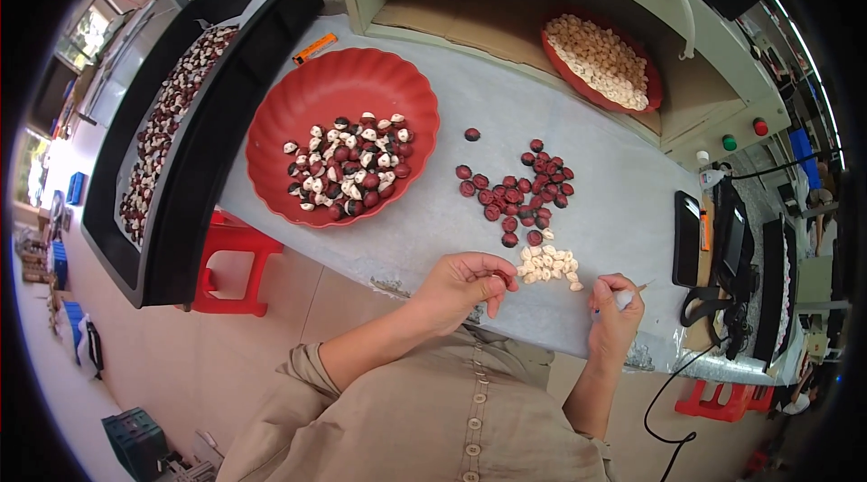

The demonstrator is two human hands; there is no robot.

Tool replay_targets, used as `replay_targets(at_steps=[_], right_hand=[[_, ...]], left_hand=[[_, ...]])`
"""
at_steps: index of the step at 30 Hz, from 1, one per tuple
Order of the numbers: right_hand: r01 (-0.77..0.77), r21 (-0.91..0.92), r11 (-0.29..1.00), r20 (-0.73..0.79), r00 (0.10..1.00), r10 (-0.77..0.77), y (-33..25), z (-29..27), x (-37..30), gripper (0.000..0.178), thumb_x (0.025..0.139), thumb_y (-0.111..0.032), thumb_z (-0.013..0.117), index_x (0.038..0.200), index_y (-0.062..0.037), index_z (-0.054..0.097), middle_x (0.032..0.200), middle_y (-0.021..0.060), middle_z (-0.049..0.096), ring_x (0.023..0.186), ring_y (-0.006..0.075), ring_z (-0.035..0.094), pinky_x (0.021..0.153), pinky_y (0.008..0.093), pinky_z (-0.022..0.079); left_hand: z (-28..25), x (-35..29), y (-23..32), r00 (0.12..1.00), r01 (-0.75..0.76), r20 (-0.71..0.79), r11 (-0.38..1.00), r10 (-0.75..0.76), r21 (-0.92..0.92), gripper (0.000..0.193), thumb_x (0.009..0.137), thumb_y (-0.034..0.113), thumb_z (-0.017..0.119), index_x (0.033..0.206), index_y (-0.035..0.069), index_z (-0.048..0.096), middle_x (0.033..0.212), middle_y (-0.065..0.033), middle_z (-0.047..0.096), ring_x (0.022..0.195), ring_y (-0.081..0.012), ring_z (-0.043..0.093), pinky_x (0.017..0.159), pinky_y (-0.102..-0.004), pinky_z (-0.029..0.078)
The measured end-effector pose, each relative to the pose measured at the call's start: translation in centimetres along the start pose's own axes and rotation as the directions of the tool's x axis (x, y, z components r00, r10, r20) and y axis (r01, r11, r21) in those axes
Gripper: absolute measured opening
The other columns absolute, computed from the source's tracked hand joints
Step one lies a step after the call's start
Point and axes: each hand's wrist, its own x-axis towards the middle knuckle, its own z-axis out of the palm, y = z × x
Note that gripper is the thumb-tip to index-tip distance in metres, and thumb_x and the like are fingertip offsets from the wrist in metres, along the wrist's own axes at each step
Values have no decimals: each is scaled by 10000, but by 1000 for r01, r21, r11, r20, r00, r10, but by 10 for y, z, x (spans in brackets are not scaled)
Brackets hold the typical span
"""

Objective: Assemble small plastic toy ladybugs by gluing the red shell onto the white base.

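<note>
One dark-red domed piece (500, 278), pinched in the left hand (459, 291), is probably light and stiff, best held by its rim; right hand (618, 318) grips a white thin-tipped applicator (623, 300).

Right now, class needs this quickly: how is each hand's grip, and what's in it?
Left hand: closed, holding a red piece.
Right hand: closed, holding a white tool.
</note>
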Motion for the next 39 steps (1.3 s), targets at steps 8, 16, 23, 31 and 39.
replay_targets(at_steps=[8,16,23,31,39], right_hand=[[10,-3,1000,-6,1000,-10,2,-2,0,66,698,-8,591,713,7,528,629,14,473,514,66,392,464,186,307],[23,-21,1000,9,1000,-23,5,-6,-4,86,696,-25,596,718,4,518,626,17,466,501,72,398,457,188,312],[28,1,1000,3,1000,-28,4,-4,-4,99,687,-26,617,704,1,523,614,8,464,501,64,387,449,184,299],[0,-8,1000,3,1000,0,4,-8,-5,86,684,-13,610,693,1,526,636,9,484,530,64,400,476,182,313],[41,-59,997,49,998,-38,2,-3,-2,78,690,-19,599,696,-1,523,611,8,462,520,72,403,472,191,313]], left_hand=[[2,1,1,1000,19,-4,1000,-19,-18,142,802,4,485,928,-23,545,793,-100,560,569,-100,506,501,-212,438],[2,-3,-5,1000,4,13,1000,-5,6,144,823,34,469,940,-27,527,787,-88,543,573,-98,500,493,-211,440],[9,-18,33,995,-93,-7,977,96,190,148,820,53,481,941,-23,522,807,-90,547,546,-122,523,521,-233,442],[-32,-42,146,710,-155,-238,476,663,865,279,763,-96,439,1032,-20,442,810,-84,557,589,-92,510,524,-206,426],[-62,-43,167,757,192,-50,-150,651,970,198,686,-60,516,880,-39,554,895,-166,551,837,-314,535,737,-325,420]])
